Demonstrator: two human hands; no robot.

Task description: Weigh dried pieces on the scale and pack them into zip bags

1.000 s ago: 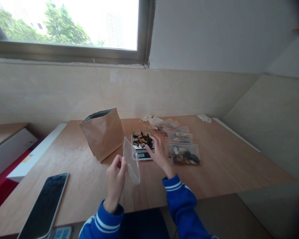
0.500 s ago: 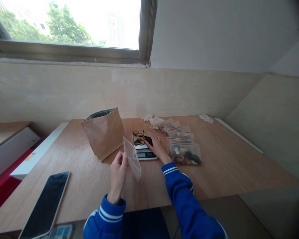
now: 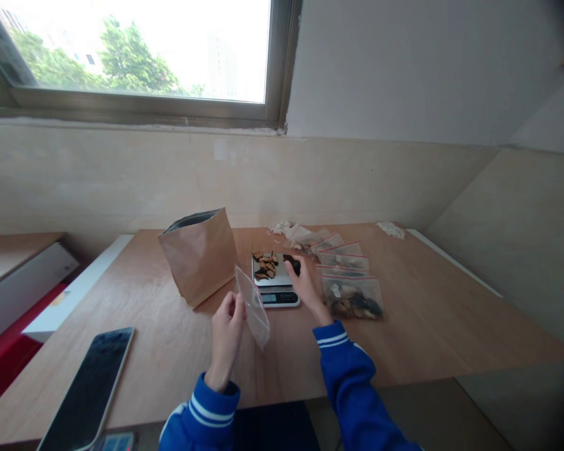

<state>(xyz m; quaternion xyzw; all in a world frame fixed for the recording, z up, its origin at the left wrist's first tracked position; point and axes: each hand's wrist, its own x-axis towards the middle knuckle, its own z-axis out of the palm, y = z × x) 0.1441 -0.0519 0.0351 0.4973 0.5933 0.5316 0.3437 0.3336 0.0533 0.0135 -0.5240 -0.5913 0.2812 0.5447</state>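
My left hand (image 3: 229, 332) pinches the edge of a clear zip bag (image 3: 254, 308) with a red seal line, held upright in front of the scale. Between the fingers of my right hand (image 3: 304, 282) is a dark dried slice (image 3: 292, 263), just over the right side of the scale's plate. The small white digital scale (image 3: 282, 274) has a lit display, too small to read. On the left of its plate lies a pile of brown dried slices (image 3: 265, 265). Just left of the scale stands a brown paper pouch (image 3: 200, 254), its top open.
Right of the scale lie several red-lined zip bags, the nearest filled bag (image 3: 354, 297) holding dark and pale dried pieces. White scraps (image 3: 282, 228) lie at the back, and more crumpled white material (image 3: 391, 230) at the back right. A phone (image 3: 88, 382) rests at the front left.
My right hand has lifted off the pile and moved right, taking a dark dried slice with it. The left hand still holds the zip bag. The view has shifted slightly.
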